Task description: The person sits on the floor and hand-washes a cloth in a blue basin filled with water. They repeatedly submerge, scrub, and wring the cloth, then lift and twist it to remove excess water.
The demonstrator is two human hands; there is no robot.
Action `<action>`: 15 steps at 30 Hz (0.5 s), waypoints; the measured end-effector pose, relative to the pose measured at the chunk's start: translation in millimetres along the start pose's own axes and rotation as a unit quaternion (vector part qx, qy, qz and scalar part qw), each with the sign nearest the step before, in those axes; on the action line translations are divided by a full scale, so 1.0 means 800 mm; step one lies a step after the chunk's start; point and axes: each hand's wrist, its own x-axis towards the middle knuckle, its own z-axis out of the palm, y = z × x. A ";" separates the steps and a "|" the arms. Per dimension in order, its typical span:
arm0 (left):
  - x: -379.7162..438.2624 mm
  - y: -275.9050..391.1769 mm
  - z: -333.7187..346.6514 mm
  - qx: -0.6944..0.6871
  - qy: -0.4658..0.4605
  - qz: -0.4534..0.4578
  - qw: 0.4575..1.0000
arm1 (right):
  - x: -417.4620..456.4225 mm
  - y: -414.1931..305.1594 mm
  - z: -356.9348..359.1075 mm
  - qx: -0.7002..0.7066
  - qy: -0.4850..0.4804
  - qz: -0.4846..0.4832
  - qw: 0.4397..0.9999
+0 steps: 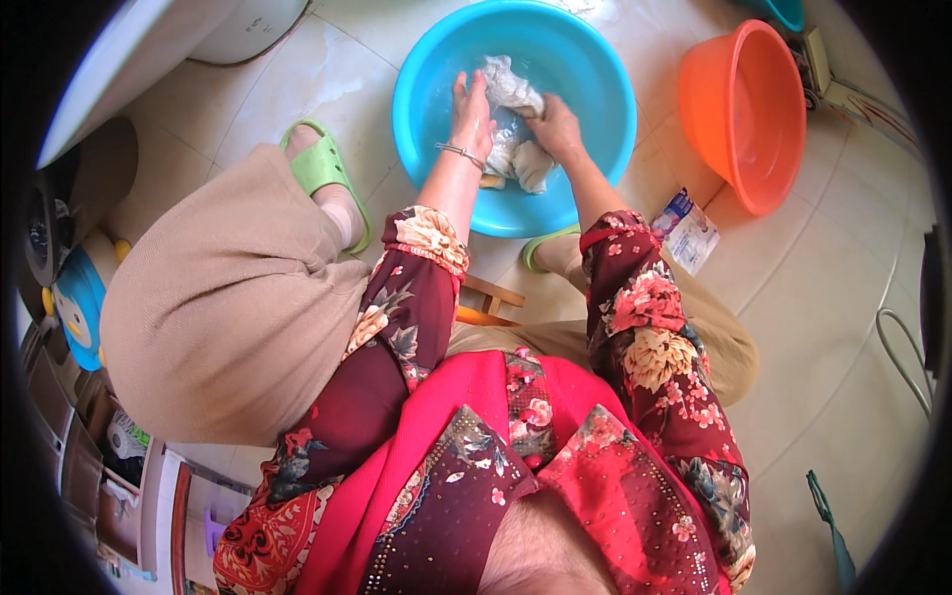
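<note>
A blue plastic basin (602,89) with water in it stands on the floor before me. My right hand (554,126) grips one end of a wet whitish cloth (509,83) over the basin. Beside the cloth's other end, my left hand (472,111) is raised with its fingers spread, a bangle on the wrist; whether its fingertips touch the cloth I cannot tell. Below the hands, more wet whitish cloth (532,167) lies bunched in the water. A small yellowish object (491,181), perhaps a bar of soap, lies beside this cloth, partly hidden by the left wrist.
An orange plastic basin (766,119) stands tilted at the right. A printed plastic packet (688,234) lies on the tiles between the basins and my right leg. My feet in green slippers (320,163) flank the near side of the blue basin. A wooden stool part (491,297) shows beneath me.
</note>
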 end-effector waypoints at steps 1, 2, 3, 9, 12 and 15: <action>0.000 -0.003 -0.001 0.000 -0.003 -0.006 1.000 | 0.004 0.005 0.000 0.016 0.074 0.012 0.997; 0.004 -0.007 -0.002 -0.012 -0.005 -0.014 1.000 | 0.008 0.010 0.000 0.032 0.149 0.025 0.988; 0.008 -0.010 -0.004 -0.021 0.005 -0.022 1.000 | 0.005 0.006 0.000 0.123 0.096 0.023 0.988; 0.022 -0.017 -0.011 -0.129 -0.047 -0.006 0.990 | -0.080 -0.103 -0.077 0.400 -0.120 -0.007 0.909; 0.015 -0.007 -0.006 -0.178 -0.107 -0.013 0.978 | -0.119 -0.105 -0.083 0.316 -0.109 -0.071 0.940; 0.011 -0.005 -0.005 -0.168 -0.119 -0.019 0.978 | -0.148 -0.115 -0.074 0.310 -0.062 -0.129 0.940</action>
